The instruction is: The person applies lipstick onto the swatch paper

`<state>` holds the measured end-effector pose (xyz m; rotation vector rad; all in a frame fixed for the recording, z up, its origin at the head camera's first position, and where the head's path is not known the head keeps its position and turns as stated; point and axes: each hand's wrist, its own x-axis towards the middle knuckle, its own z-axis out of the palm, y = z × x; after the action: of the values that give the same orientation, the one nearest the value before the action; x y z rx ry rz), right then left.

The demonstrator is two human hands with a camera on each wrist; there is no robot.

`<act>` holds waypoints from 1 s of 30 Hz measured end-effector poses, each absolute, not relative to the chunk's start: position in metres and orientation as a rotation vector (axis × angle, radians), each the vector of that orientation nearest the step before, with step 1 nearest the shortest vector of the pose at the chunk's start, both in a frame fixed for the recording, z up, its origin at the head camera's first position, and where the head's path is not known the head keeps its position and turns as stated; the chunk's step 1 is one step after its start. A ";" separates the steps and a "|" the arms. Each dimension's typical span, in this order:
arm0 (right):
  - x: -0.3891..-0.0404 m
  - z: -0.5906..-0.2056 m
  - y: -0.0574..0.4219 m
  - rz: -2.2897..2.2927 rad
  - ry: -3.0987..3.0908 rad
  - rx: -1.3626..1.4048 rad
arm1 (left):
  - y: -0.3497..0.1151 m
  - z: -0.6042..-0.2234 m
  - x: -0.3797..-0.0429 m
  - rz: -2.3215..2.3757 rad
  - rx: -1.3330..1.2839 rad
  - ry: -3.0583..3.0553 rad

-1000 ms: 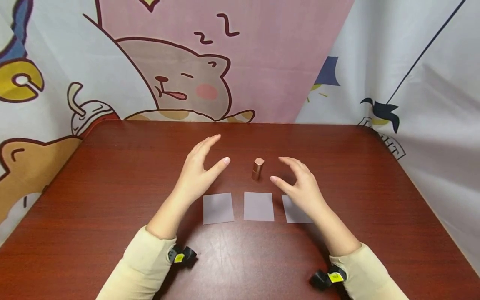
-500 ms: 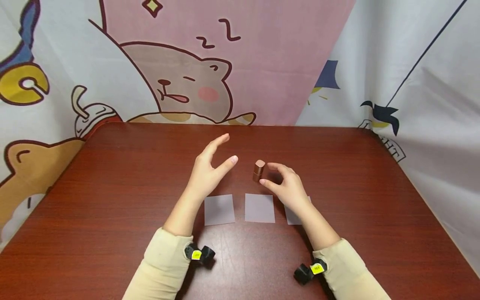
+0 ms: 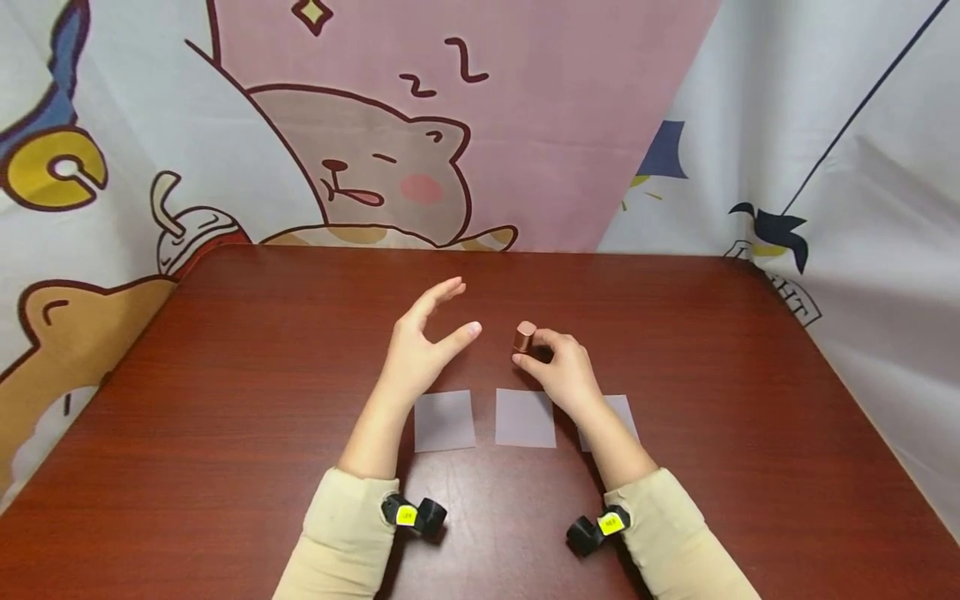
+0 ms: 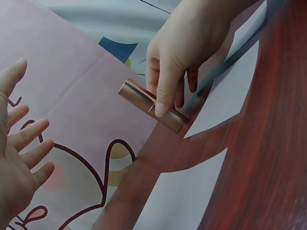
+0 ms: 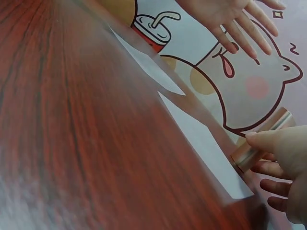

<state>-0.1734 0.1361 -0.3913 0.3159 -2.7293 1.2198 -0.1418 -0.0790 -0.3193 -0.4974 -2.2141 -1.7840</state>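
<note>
A shiny rose-gold lipstick tube (image 3: pixel 525 335) stands upright behind the middle of three white paper squares (image 3: pixel 525 418). My right hand (image 3: pixel 567 372) pinches its lower part between thumb and fingers, as the left wrist view of the tube (image 4: pixel 136 99) also shows. Whether its base touches the table, I cannot tell. To the left of the tube, my left hand (image 3: pixel 417 350) hovers with fingers spread and nothing in it. In the right wrist view the tube (image 5: pixel 282 119) sticks up past the thumb.
The left paper square (image 3: pixel 444 422) lies below my left hand. My right wrist partly covers the right paper square (image 3: pixel 622 415). A brown wooden table (image 3: pixel 225 400) carries everything, with a cartoon-printed curtain (image 3: pixel 555 125) behind it.
My right hand has come in leftward and taken hold of the lipstick tube, which it was apart from a second ago. My left hand has shifted a little to the right.
</note>
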 end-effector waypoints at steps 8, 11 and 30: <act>-0.173 -0.387 0.137 1.184 -2.702 0.294 | -0.079 -0.341 -0.159 -1.695 -0.598 -2.253; -0.171 -0.381 0.138 1.162 -2.692 0.322 | -0.080 -0.341 -0.159 -1.654 -0.618 -2.261; -0.146 -0.317 0.146 1.012 -2.386 0.623 | -0.078 -0.309 -0.141 -1.355 -0.797 -2.215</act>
<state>-0.1463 0.1463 -0.3171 0.6231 -2.3863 1.0119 -0.1412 -0.0779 -0.3091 -0.7967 -2.2155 -1.3552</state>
